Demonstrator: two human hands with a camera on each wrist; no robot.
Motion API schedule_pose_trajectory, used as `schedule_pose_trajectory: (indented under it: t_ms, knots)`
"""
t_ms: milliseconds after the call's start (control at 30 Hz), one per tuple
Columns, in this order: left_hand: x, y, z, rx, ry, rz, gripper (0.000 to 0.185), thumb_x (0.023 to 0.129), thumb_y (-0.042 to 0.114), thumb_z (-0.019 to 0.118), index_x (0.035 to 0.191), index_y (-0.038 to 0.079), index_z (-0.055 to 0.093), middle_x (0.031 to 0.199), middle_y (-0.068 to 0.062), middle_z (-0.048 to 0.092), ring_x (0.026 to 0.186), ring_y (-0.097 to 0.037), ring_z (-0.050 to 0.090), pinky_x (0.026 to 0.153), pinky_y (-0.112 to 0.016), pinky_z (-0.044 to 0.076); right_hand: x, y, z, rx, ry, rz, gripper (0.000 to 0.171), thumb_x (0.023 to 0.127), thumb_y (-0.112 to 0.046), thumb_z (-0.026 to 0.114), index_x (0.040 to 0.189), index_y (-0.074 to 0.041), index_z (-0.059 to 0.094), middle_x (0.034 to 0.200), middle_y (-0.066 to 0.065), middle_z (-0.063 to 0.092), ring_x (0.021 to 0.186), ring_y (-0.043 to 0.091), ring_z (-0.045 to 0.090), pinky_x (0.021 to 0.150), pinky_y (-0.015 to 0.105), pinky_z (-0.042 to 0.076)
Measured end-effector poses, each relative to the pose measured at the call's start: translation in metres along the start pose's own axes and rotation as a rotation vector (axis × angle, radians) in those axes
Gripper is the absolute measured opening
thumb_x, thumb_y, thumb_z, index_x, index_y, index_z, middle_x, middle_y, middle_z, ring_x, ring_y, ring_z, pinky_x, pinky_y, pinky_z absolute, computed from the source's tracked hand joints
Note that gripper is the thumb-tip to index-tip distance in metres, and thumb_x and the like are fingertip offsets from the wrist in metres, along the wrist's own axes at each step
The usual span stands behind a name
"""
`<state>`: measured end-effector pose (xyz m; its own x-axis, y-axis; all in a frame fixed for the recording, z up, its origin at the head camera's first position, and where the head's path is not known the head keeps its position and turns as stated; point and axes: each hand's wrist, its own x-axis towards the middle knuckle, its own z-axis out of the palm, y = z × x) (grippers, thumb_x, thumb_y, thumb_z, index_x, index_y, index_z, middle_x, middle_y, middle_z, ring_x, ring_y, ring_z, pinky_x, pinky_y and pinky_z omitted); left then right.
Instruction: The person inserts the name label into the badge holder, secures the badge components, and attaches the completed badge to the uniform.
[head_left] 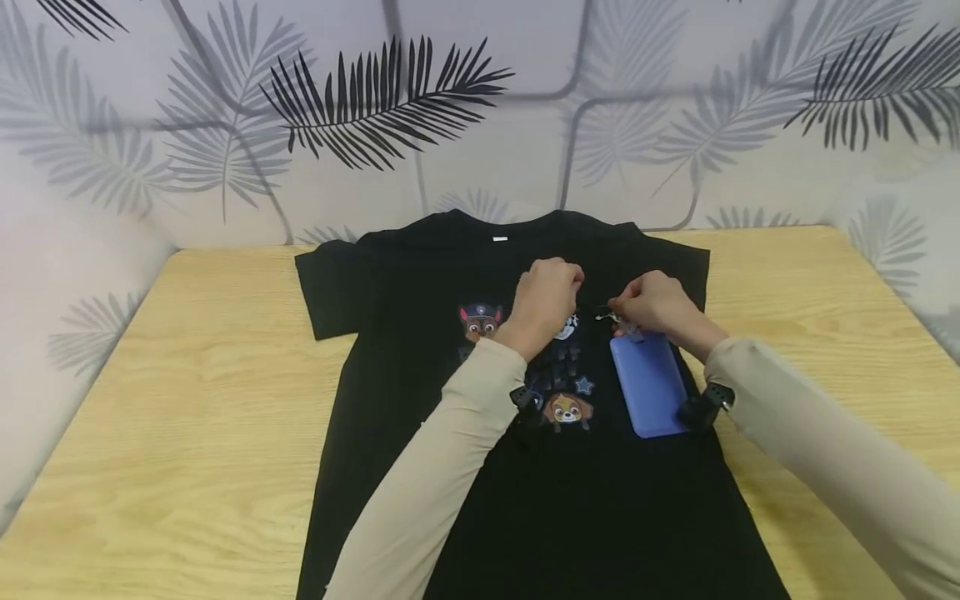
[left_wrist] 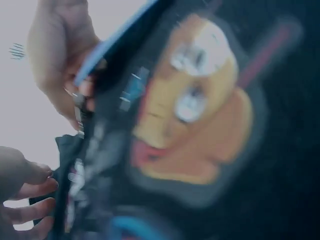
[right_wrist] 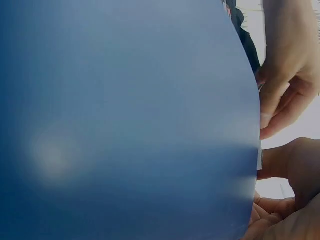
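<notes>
A black T-shirt (head_left: 427, 400) with cartoon dog heads printed on its front lies spread on the table. On its right side rests a blue card holder (head_left: 648, 387), which fills most of the right wrist view. My right hand (head_left: 660, 308) pinches the metal clip (head_left: 609, 317) and clear strap at the holder's top end. My left hand (head_left: 543, 300) is to the left of the clip, over the print, its fingers loosely bent; I see nothing between them. In the left wrist view a printed dog face (left_wrist: 200, 110) is close and blurred.
The wooden table (head_left: 187, 400) shows on both sides of the T-shirt. Behind it stands a pale wall (head_left: 510, 142) with a leaf pattern. Dark wrist cameras (head_left: 705, 406) are strapped to both wrists, the right one beside the card holder.
</notes>
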<state>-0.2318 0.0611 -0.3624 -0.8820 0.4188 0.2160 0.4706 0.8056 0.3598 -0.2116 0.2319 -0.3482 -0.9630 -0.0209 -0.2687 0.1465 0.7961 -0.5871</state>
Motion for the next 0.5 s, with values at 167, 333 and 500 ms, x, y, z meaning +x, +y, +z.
schedule_pose_trajectory:
  t_ms: [167,333,500]
  knots:
    - [0.002,-0.002,0.011,0.02,0.005,-0.069,0.012,0.095,0.022,0.062,0.093,0.014,0.071,0.092,0.0,0.069,0.083,-0.015,0.064,0.068,-0.03,0.054,-0.004,0.001,-0.006,-0.006,-0.005,-0.002,0.027,0.096,-0.02,0.057,0.084,0.001,0.068,0.069,0.003,0.065,0.057,0.01,0.057,0.051,0.025,0.046]
    - [0.006,-0.001,0.01,0.008,-0.008,-0.133,0.01,0.092,0.023,0.068,0.091,0.016,0.074,0.095,0.0,0.069,0.088,-0.018,0.065,0.071,-0.034,0.056,-0.006,-0.005,-0.017,0.012,0.015,-0.049,0.027,0.096,-0.023,0.057,0.09,0.001,0.068,0.073,0.005,0.07,0.06,0.011,0.059,0.052,0.026,0.047]
    - [0.013,0.0,0.007,0.045,-0.04,-0.123,0.009,0.089,0.015,0.067,0.082,0.016,0.073,0.087,0.001,0.067,0.081,-0.016,0.064,0.067,-0.034,0.055,-0.001,-0.016,-0.019,0.032,-0.005,-0.076,0.027,0.096,-0.023,0.057,0.09,0.001,0.067,0.068,0.002,0.069,0.057,0.009,0.061,0.049,0.025,0.045]
